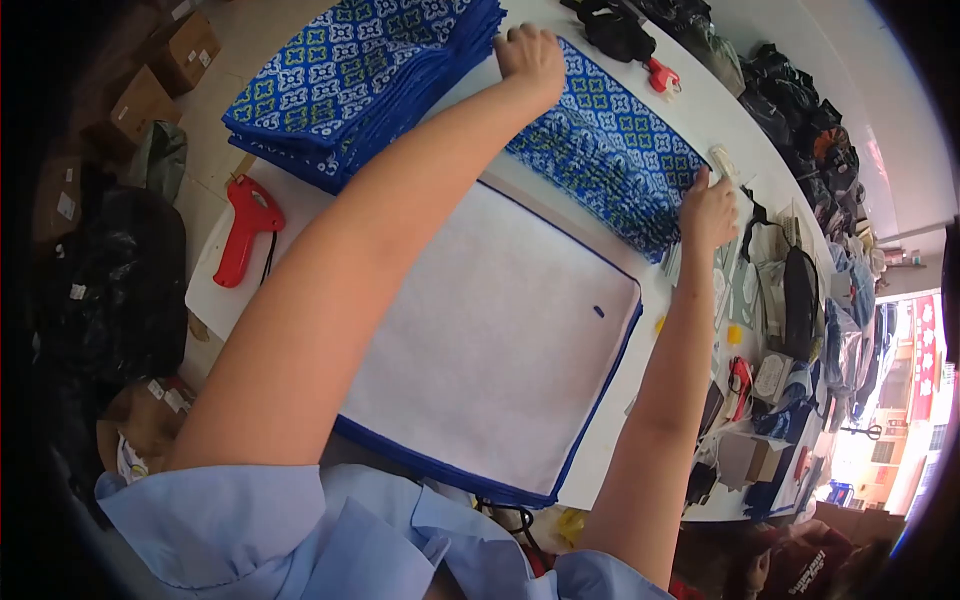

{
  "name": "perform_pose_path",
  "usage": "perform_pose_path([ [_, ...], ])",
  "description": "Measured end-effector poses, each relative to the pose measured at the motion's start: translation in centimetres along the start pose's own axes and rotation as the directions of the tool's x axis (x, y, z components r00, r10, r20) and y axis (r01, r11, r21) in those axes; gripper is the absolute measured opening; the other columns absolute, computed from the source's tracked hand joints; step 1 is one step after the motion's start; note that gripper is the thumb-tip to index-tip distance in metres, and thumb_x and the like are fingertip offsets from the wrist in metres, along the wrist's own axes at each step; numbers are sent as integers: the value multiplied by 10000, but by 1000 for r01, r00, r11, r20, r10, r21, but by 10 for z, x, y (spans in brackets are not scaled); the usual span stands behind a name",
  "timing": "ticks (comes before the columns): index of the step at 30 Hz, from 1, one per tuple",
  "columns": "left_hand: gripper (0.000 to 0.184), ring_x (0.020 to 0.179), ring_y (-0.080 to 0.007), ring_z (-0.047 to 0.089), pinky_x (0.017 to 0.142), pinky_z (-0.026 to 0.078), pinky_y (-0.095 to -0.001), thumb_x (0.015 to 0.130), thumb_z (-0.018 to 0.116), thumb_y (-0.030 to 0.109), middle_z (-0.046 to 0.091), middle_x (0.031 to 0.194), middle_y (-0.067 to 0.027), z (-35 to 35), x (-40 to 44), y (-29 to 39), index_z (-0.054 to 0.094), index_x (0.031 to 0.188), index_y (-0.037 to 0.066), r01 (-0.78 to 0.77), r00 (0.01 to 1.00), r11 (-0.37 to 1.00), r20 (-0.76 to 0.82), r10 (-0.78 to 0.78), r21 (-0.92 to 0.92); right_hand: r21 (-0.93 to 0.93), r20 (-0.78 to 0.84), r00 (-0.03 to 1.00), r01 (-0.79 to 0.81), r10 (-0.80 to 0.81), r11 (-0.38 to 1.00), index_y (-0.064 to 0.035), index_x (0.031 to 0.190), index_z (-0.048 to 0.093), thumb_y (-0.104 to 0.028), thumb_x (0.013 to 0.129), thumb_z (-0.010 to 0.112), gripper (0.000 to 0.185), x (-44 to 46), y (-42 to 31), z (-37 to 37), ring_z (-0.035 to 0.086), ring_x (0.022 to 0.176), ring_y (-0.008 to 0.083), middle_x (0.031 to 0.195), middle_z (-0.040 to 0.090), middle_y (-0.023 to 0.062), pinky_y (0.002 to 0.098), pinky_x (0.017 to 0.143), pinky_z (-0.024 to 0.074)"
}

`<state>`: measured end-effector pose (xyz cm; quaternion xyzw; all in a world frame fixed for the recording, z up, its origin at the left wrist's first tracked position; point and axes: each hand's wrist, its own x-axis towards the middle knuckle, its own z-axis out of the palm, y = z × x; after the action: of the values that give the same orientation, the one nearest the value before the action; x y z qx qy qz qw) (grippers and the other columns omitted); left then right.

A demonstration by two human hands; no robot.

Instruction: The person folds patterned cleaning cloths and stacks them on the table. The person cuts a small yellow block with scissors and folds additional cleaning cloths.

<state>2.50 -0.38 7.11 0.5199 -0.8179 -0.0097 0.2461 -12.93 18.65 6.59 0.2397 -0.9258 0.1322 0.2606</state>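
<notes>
A blue patterned fabric piece [625, 135] is stretched between my hands over the far part of the table; its lower part is bunched or blurred. My left hand [532, 62] is closed at its upper left end, beside a thick stack of similar blue patterned fabric pieces [350, 70]. At the other end, my right hand [708, 208] grips the corner, thumb up near the edge. Closer to me lies a pile of white panels with blue edging [490, 330], white side up. A tiny dark blue bit [599, 311] rests on the top panel.
A red glue gun [245, 230] lies at the left edge of the white table [215, 300]. Tools, boxes and a black pouch [800, 290] crowd the right side. Black bags [790, 110] line the far side, and cartons [145, 105] stand on the floor at left.
</notes>
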Motion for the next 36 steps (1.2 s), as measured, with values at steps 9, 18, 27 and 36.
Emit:
perform_pose_path([
  [9, 637, 1289, -328, -119, 993, -107, -519, 790, 233, 654, -14, 1427, -52, 15, -22, 46, 183, 1340, 337, -499, 798, 864, 425, 427, 68, 125, 348, 828, 424, -440, 897, -319, 1316, 260, -506, 871, 192, 488, 0, -30, 22, 57, 1282, 392, 1408, 132, 106, 561, 994, 32],
  [18, 851, 1280, -354, -134, 965, -96, -577, 649, 281, 795, -82, 1423, -46, 32, -31, 29, 92, 1350, 350, -492, 711, 870, 576, 404, -2, 83, 646, 709, 301, -282, 950, -332, 1353, 104, -601, 821, 219, 607, -15, -32, 37, -20, 1292, 375, 1428, 2, 73, 603, 954, -55],
  [27, 342, 1098, -322, 434, 945, 288, -439, 851, 430, 240, 523, 1126, -151, 9, -49, 27, 500, 1145, 80, -766, 642, 624, -213, 736, -154, 712, 4, 748, 464, -664, 527, -37, 1091, 506, -273, 771, 540, 399, -111, -20, -55, 463, 1033, 324, 1095, 511, 197, 455, 900, 310],
  [36, 436, 1233, -349, 261, 1014, 152, -464, 817, 495, 182, 335, 1318, -143, -61, -241, -20, 415, 1224, 50, -812, 130, 210, 181, 975, -545, 724, 159, 529, 512, -834, 463, -100, 1271, 348, -439, 699, 585, 706, -319, 72, -152, 234, 1252, 314, 1352, 253, 160, 456, 1022, 172],
])
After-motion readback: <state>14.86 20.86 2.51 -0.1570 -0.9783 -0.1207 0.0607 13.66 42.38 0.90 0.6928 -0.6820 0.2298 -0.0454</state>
